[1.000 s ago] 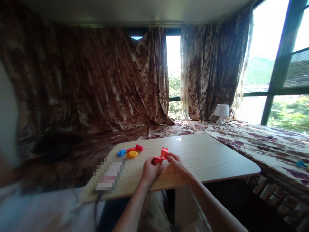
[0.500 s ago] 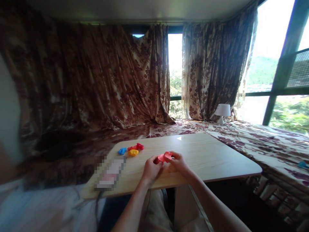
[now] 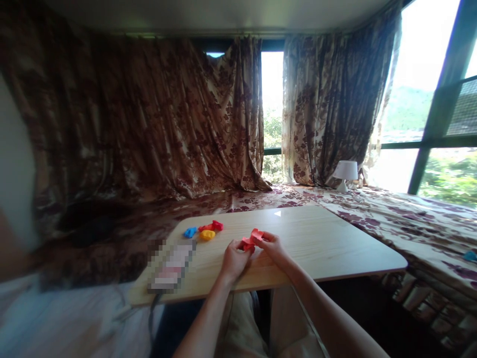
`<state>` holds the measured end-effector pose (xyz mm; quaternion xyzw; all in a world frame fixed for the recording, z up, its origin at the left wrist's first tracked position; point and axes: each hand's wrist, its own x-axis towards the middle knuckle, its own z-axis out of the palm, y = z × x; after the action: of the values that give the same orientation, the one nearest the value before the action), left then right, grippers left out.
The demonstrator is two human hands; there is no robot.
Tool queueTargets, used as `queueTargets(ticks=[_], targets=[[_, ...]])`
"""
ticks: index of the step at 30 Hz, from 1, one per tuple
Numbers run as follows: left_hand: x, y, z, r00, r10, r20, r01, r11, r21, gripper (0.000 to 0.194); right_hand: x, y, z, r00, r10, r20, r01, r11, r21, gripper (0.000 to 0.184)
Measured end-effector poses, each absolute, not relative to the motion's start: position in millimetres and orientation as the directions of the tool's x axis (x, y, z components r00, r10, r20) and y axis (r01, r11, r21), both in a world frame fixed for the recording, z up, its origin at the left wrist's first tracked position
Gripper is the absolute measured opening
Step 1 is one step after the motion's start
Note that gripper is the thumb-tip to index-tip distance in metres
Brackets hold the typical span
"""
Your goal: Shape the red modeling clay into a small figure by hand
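A thin, crumpled coral-pink piece point(image 3: 256, 235) is held between both hands, above the near half of the pale wooden table point(image 3: 328, 243). Whether it is paper or some soft sheet, I cannot tell. My left hand point(image 3: 235, 258) pinches its left, lower end. From the right, my right hand point(image 3: 275, 249) grips the other end with thumb and fingers; the fingertips are partly hidden by the piece. Farther left on the table lie a blue crumpled piece point(image 3: 190, 232), a red one point(image 3: 217, 225) and a yellow one point(image 3: 207, 235), close together.
A blurred-out flat object point(image 3: 171, 268) with a dark cable point(image 3: 152, 318) lies at the table's left edge. Behind the table is a ledge covered in flowered cloth point(image 3: 354, 214), with a white lamp point(image 3: 346, 171). A small blue item point(image 3: 470, 255) rests on the cloth at far right.
The pink piece has been turned between my fingers, its right part now standing higher. My right hand has shifted slightly left. The pieces on the table lie as before.
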<state>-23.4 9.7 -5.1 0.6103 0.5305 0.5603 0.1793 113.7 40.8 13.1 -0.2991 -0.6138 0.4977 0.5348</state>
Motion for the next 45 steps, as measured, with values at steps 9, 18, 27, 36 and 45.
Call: queueTargets(ticks=[9, 18, 27, 36, 45], targets=[[-24.5, 7.1, 0.5, -0.332, 0.802, 0.497, 0.393, -0.362, 0.846, 0.011, 94.3, 44.5, 16.9, -0.208, 0.918, 0.338, -0.152, 0.311, -0.938, 0.042], [-25.7, 11.4, -7.2, -0.313, 0.785, 0.535, 0.53, -0.323, 0.784, 0.022, 96.2, 52.1, 26.6, -0.253, 0.897, 0.362, -0.043, 0.363, -0.931, 0.028], [-27.4, 12.5, -12.3, -0.236, 0.815, 0.529, 0.655, -0.269, 0.706, 0.027, 107.0, 70.7, 21.8, -0.292, 0.857, 0.424, 0.074, 0.463, -0.883, 0.019], [-30.3, 12.3, -5.6, -0.277, 0.851, 0.447, 0.439, -0.302, 0.846, 0.031, 110.2, 59.6, 34.4, -0.308, 0.834, 0.458, -0.014, 0.477, -0.879, 0.022], [-34.4, 8.5, -3.5, -0.304, 0.846, 0.438, 0.384, -0.312, 0.869, 0.027, 108.6, 54.8, 40.4, -0.383, 0.818, 0.429, -0.065, 0.439, -0.896, 0.022]])
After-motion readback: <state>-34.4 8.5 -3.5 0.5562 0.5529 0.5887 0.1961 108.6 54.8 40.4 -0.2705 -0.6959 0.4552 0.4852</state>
